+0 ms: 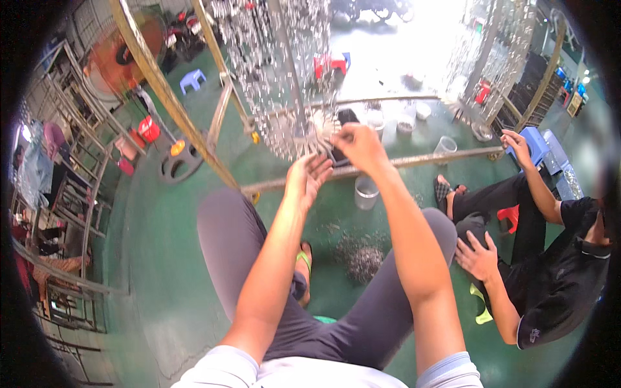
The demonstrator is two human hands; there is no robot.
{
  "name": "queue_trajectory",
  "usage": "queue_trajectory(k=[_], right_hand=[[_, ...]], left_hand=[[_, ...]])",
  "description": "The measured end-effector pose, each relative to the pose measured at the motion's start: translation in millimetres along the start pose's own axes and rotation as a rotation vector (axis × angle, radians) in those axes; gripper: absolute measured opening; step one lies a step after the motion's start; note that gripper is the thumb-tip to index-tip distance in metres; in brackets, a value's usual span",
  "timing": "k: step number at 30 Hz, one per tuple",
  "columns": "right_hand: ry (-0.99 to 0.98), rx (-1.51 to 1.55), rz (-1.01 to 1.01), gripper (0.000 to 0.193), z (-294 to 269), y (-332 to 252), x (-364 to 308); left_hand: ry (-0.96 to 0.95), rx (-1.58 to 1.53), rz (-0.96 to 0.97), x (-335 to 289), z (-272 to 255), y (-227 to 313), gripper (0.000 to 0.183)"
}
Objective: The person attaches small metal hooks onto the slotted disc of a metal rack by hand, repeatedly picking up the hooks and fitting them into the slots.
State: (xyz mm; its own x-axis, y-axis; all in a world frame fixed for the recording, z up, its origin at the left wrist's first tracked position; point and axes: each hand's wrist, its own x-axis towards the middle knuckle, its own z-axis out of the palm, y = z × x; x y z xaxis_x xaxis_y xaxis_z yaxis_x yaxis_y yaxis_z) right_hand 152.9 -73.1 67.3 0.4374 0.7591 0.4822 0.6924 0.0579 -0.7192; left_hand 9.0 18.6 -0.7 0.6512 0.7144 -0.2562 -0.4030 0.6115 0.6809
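Rack frame (pixel 162 90): yellowish tube, slanting at left, above the green floor (pixel 162 271).
Hanging parts (pixel 272 77): dense strings of small silvery pieces on the rack, directly ahead of both hands.
Left hand (pixel 309 178): grip wide, palm up, fingers spread, cupped just below the lowest pieces; holds nothing visible.
Right hand (pixel 359 145): grip narrow, fingertips pinched at the bottom of the strings, by a dark object; contents too small to tell.
Step, judged: working pieces at the rack's lower edge.
Next move needs: fine pinch, left palm kept under.
Cup (pixel 366 192): on floor beneath the bar.
Co-worker's hand (pixel 477 257): on the person's knee, apart.
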Motion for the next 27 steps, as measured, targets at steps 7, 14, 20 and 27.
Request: queue_trajectory(k=[7, 14, 20, 27], right_hand=[[-0.004, 0.015, -0.031, 0.022, 17.3, 4.7, -4.2], [-0.020, 0.002, -0.066, 0.021, 23.7, 2.1, -6.5], [0.029, 0.039, -0.132, 0.017, 33.3, -3.4, -13.0], [0.080, 0.047, -0.192, 0.016, 43.7, -10.9, -23.0]], left_hand=[[0.135, -0.099, -0.023, -8.4, 4.5, -2.0, 0.031], [0.120, 0.241, 0.104, -20.2, 9.9, -4.5, 0.029], [0.133, 0.492, 0.534, -22.4, 22.8, 0.5, 0.032], [0.206, 0.973, 0.844, -32.8, 29.7, 15.8, 0.029]])
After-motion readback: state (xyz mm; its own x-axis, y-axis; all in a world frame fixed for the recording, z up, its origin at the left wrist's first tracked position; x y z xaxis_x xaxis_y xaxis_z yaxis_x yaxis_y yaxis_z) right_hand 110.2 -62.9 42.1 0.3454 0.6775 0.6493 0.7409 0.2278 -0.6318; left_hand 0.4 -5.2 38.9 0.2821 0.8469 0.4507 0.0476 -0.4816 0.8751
